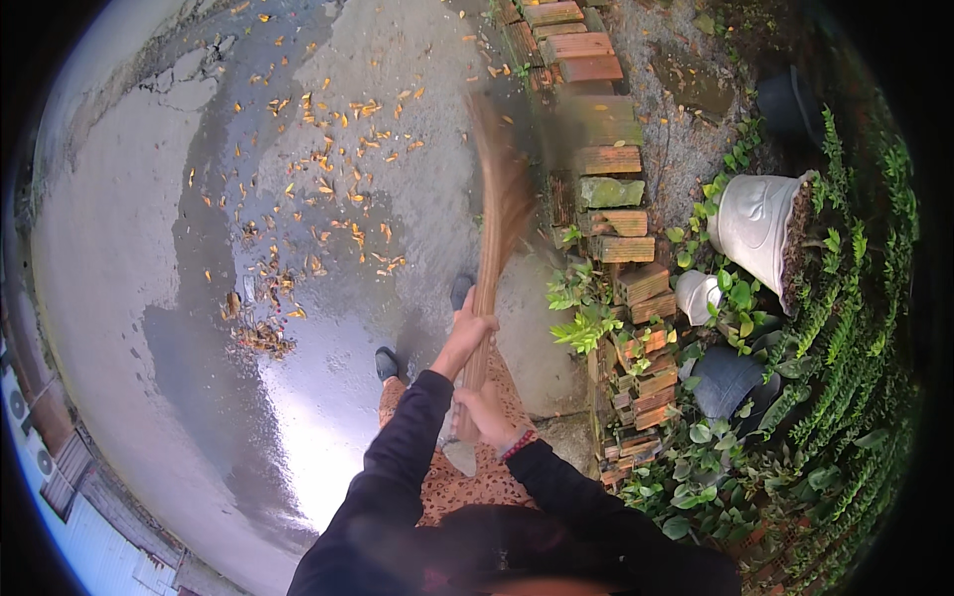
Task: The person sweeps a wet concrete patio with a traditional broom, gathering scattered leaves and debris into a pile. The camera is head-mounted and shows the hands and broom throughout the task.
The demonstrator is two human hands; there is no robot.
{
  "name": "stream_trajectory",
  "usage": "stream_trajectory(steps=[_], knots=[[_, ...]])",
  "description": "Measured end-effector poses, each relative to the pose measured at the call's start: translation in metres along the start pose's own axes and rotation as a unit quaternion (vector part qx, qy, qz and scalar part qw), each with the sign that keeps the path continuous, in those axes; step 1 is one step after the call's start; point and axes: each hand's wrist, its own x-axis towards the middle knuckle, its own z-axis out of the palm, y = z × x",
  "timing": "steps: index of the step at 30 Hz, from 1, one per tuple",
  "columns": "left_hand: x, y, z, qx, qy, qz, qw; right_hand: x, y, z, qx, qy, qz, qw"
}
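A long brown straw broom (489, 238) runs away from my body, its far bristles smeared by motion close to the brick edging. My left hand (464, 338) is wrapped round its shaft, farther from me. Nearer my body, my right hand (484, 412) grips the lower end of the same broom, a red bracelet at its wrist. Yellow and brown fallen leaves (343, 189) lie scattered on the wet concrete, left of the broom. A denser heap of leaves (263, 336) sits farther left and closer to me.
A low edging of stacked bricks (621, 221) borders the concrete on the right. Beyond it stand a white planter (752, 223), a small white pot (698, 297), a dark pot (730, 380) and leafy plants (840, 328). My dark shoes (387, 364) are on the damp ground.
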Motion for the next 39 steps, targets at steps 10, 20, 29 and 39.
stream_trajectory(steps=[10,20,29,39], knots=[[0.063,0.074,0.014,-0.079,-0.052,0.106,0.99,0.046,-0.077,-0.006,-0.133,0.045,-0.125,0.982],[0.102,0.112,-0.02,-0.127,0.089,0.111,0.982,0.08,-0.147,0.013,-0.12,-0.069,0.052,0.989],[0.131,0.13,0.009,-0.104,-0.026,0.124,0.987,0.107,-0.159,0.013,-0.161,0.062,-0.049,0.984],[0.041,0.076,-0.102,-0.213,0.156,0.084,0.961,0.105,-0.066,0.042,-0.223,-0.096,0.038,0.969]])
